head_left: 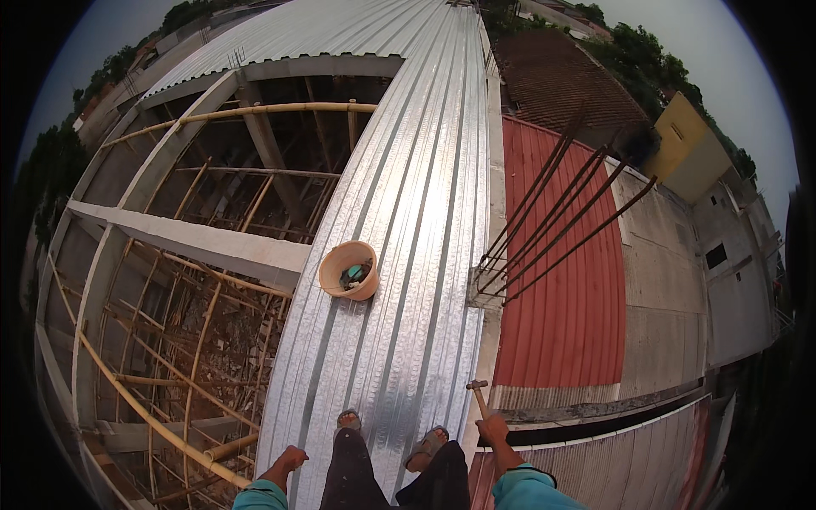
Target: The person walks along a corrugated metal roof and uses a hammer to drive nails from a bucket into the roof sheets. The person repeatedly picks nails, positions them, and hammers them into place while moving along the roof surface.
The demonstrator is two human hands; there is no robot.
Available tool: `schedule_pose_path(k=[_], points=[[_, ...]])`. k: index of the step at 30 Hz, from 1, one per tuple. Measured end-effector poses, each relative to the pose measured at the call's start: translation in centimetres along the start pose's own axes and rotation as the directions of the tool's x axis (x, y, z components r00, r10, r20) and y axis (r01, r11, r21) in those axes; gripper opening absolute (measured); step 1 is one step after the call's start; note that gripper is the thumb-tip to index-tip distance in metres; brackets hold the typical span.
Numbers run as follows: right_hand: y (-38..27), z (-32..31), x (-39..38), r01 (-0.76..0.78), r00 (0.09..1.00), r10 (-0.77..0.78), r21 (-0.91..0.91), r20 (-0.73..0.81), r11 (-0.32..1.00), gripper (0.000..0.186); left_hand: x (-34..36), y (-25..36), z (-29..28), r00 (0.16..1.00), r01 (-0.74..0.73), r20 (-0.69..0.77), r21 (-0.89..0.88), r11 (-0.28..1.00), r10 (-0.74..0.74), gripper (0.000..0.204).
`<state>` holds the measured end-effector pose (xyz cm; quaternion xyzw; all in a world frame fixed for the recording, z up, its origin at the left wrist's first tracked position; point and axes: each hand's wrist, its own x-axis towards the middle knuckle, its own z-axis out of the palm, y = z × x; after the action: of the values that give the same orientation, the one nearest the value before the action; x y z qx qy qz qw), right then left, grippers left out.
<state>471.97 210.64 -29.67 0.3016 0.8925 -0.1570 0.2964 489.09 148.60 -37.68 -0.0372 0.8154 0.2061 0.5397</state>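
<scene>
My right hand is wrapped round the wooden handle of a hammer, its metal head pointing up beside the right edge of the roof sheets. My left hand hangs near my left knee with its fingers curled closed; whatever it may hold is too small to see. Under my sandalled feet run shiny corrugated metal roof sheets. Ahead of me on the sheets, toward their left edge, stands an orange bucket with small dark items and something turquoise inside.
Left of the sheets the structure drops open between concrete beams, with bamboo poles and rubble below. Bent steel rebars stick up from a concrete stub at the right edge. Beyond lies a lower red metal roof.
</scene>
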Motion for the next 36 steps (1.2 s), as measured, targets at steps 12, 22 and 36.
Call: schedule_pose_path(k=[12, 22, 36], points=[[-14.8, -11.3, -20.8, 0.311, 0.878, -0.276, -0.030, 0.392, 0.950, 0.052, -14.3, 11.8, -4.5, 0.842, -0.320, -0.496, -0.137, 0.938, 0.214, 0.022], [-9.7, -10.6, -24.3, 0.410, 0.849, -0.320, -0.141, 0.420, 0.901, 0.052, -19.3, 22.7, -28.3, 0.789, -0.374, -0.609, -0.583, 0.721, -0.083, 0.024], [3.1, -16.2, -18.4, 0.051, 0.969, -0.055, 0.022, 0.242, 0.998, 0.045, -23.5, 15.0, -3.1, 0.948, -0.003, -0.194, -0.796, 0.605, -0.251, 0.015]])
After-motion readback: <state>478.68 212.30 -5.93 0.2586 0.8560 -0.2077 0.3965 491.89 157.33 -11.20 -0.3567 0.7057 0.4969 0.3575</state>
